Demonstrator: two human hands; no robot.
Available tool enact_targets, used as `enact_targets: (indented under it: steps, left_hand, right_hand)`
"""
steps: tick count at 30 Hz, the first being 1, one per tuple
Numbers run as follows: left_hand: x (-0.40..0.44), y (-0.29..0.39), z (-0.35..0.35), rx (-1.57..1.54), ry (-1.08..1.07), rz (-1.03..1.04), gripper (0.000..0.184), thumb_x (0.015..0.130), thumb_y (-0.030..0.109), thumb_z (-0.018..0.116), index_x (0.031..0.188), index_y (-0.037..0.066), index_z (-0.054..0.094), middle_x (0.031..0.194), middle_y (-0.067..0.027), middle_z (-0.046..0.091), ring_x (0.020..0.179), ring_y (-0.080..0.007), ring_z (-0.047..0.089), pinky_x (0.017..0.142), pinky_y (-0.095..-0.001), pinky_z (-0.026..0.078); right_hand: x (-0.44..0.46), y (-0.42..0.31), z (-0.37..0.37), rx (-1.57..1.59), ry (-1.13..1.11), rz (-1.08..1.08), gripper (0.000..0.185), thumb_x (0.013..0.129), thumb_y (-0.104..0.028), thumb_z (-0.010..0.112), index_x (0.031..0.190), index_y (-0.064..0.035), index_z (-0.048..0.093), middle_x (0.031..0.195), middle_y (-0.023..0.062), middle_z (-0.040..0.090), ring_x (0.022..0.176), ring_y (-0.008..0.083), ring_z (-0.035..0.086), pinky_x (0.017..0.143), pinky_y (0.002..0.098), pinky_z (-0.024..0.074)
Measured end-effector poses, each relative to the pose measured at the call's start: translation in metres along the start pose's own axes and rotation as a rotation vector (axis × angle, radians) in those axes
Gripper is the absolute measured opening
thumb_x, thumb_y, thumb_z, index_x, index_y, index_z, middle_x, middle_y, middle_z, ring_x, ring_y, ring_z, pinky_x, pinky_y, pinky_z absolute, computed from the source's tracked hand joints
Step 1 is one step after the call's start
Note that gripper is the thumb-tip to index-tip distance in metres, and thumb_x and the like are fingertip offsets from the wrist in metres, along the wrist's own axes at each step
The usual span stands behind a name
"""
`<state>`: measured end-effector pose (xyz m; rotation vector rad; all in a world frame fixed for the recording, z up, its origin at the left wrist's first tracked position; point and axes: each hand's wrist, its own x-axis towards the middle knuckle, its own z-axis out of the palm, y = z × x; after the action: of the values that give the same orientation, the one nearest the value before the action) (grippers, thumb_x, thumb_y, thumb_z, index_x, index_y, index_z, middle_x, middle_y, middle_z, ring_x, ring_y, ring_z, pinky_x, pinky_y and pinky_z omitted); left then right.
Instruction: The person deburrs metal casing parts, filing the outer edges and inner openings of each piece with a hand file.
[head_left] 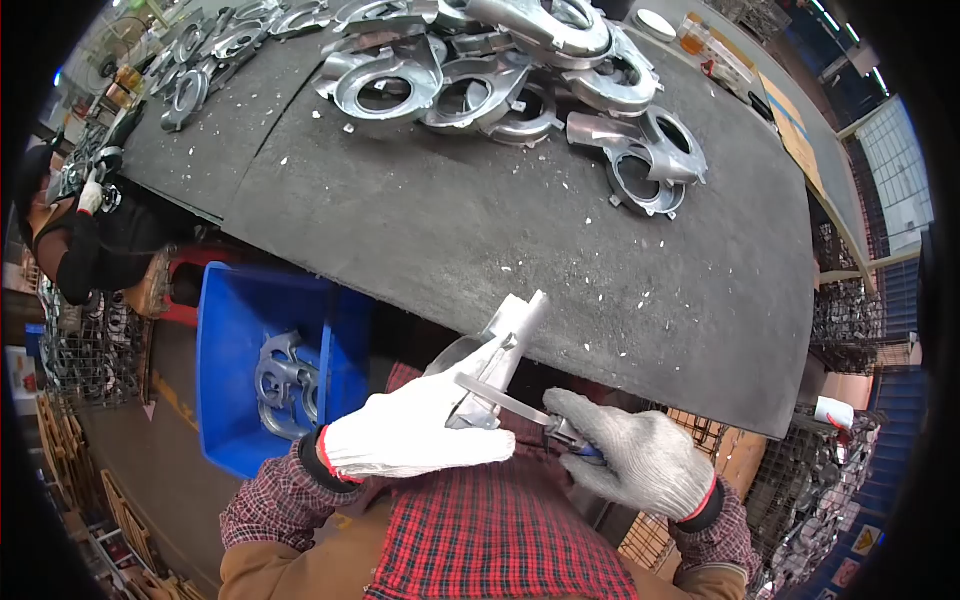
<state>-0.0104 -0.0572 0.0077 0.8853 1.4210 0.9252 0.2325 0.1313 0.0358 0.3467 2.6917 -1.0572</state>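
My left hand (pixel 420 425), in a white glove, is closed around a silvery metal casting (pixel 515 325) just off the front edge of the table. Part of the casting is hidden by the glove. In a grey glove, my right hand (pixel 645 455) is wrapped round a flat file-like tool (pixel 505 400) with a metal and blue grip end. Its long narrow blade points left and lies across or against the casting; exact contact cannot be made out.
A dark worktable (pixel 450 230) carries a pile of ring-shaped castings (pixel 480 90), more at far left, and two nearer ones (pixel 650 165) at right. Metal chips lie scattered. A blue bin (pixel 215 370) holds castings. A co-worker's gloved hand (pixel 91 197) shows at left. Wire cages (pixel 830 490) stand right.
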Motion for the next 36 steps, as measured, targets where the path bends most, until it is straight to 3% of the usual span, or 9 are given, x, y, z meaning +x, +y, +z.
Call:
enact_targets:
  steps: [4, 5, 8, 17, 21, 23, 25, 30, 36]
  left_hand:
    - [0.013, 0.023, -0.013, -0.184, -0.083, -0.267, 0.060, 0.088, 0.021, 0.096, 0.135, -0.002, 0.067, 0.111, -0.0019, 0.070, 0.099, -0.0100, 0.066, 0.087, -0.0290, 0.057]
    - [0.014, 0.027, -0.014, -0.113, -0.083, -0.216, 0.072, 0.092, 0.046, 0.091, 0.141, -0.002, 0.069, 0.100, -0.0034, 0.073, 0.091, -0.0117, 0.065, 0.083, -0.0304, 0.053]
    - [0.021, 0.026, -0.015, -0.136, -0.040, -0.032, 0.074, 0.090, 0.040, 0.093, 0.144, -0.003, 0.068, 0.100, -0.0027, 0.073, 0.092, -0.0113, 0.066, 0.083, -0.0301, 0.054]
    - [0.037, 0.037, -0.037, -0.029, -0.234, -0.157, 0.062, 0.084, 0.031, 0.097, 0.133, -0.001, 0.075, 0.103, -0.0033, 0.076, 0.091, -0.0107, 0.065, 0.084, -0.0303, 0.055]
    - [0.035, 0.053, -0.029, -0.132, -0.187, -0.104, 0.057, 0.079, 0.011, 0.098, 0.128, 0.000, 0.072, 0.101, 0.0003, 0.070, 0.094, -0.0095, 0.063, 0.080, -0.0286, 0.055]
    - [0.041, 0.041, -0.030, 0.013, -0.172, -0.043, 0.068, 0.080, 0.006, 0.096, 0.141, 0.000, 0.067, 0.114, -0.0037, 0.070, 0.098, -0.0116, 0.065, 0.082, -0.0289, 0.056]
    - [0.044, 0.018, -0.031, -0.349, -0.096, 0.100, 0.080, 0.081, 0.003, 0.097, 0.152, 0.000, 0.060, 0.128, -0.0063, 0.069, 0.107, -0.0151, 0.067, 0.086, -0.0287, 0.056]
    - [0.049, 0.028, -0.034, 0.435, -0.038, 0.525, 0.100, 0.072, 0.015, 0.101, 0.162, 0.006, 0.056, 0.129, -0.0161, 0.069, 0.119, -0.0269, 0.069, 0.100, -0.0431, 0.056]
    - [0.048, 0.043, -0.023, 0.775, 0.171, 0.393, 0.106, 0.070, 0.035, 0.101, 0.163, 0.008, 0.055, 0.117, -0.0167, 0.067, 0.106, -0.0371, 0.069, 0.094, -0.0440, 0.056]
  right_hand:
    - [0.009, -0.004, -0.012, -0.192, 0.161, -0.023, 0.073, 0.093, -0.025, 0.083, 0.160, -0.0152, 0.054, 0.079, 0.0107, 0.072, 0.064, 0.0279, 0.077, 0.054, 0.0407, 0.0635]
    - [0.010, -0.004, -0.012, -0.246, 0.238, -0.015, 0.076, 0.090, -0.023, 0.085, 0.159, -0.0174, 0.055, 0.078, 0.0114, 0.071, 0.064, 0.0282, 0.077, 0.054, 0.0410, 0.0631]
    - [0.004, -0.013, -0.018, -0.341, 0.213, -0.005, 0.067, 0.092, -0.023, 0.080, 0.156, -0.0206, 0.059, 0.081, 0.0116, 0.072, 0.068, 0.0289, 0.078, 0.056, 0.0418, 0.0645]
    - [-0.009, -0.026, -0.038, -0.666, 0.207, 0.143, 0.057, 0.100, -0.026, 0.070, 0.157, -0.0236, 0.062, 0.102, 0.0125, 0.077, 0.073, 0.0250, 0.079, 0.057, 0.0410, 0.0650]
    - [-0.009, -0.009, -0.034, -0.330, 0.223, -0.107, 0.067, 0.098, -0.027, 0.077, 0.161, -0.0210, 0.055, 0.111, 0.0192, 0.077, 0.081, 0.0317, 0.081, 0.065, 0.0425, 0.0673]
    - [-0.007, -0.003, -0.040, -0.272, 0.047, 0.012, 0.075, 0.095, -0.027, 0.081, 0.163, -0.0190, 0.051, 0.121, 0.0192, 0.078, 0.089, 0.0349, 0.082, 0.074, 0.0439, 0.0688]
    - [-0.003, 0.013, -0.038, 0.100, 0.066, -0.032, 0.077, 0.094, -0.029, 0.082, 0.163, -0.0169, 0.050, 0.127, 0.0191, 0.078, 0.097, 0.0373, 0.082, 0.083, 0.0467, 0.0680]
    - [0.003, 0.033, -0.036, 0.391, -0.087, -0.079, 0.073, 0.100, -0.033, 0.080, 0.164, -0.0176, 0.048, 0.120, 0.0215, 0.079, 0.102, 0.0420, 0.080, 0.085, 0.0494, 0.0647]
    - [0.003, 0.019, -0.042, 0.137, -0.052, 0.037, 0.074, 0.099, -0.035, 0.079, 0.165, -0.0204, 0.048, 0.125, 0.0196, 0.079, 0.099, 0.0418, 0.080, 0.085, 0.0499, 0.0666]
